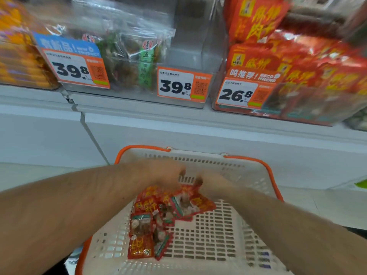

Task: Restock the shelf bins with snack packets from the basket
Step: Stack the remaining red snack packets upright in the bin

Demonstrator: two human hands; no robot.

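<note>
Hands (190, 177) blurred above red snack packets (156, 213), beige basket (218, 235)

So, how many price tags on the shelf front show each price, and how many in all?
Tags showing 39.8: 2, one at the left and one in the middle
Tags showing 26.8: 1, at the right
Total: 3 price tags
</note>
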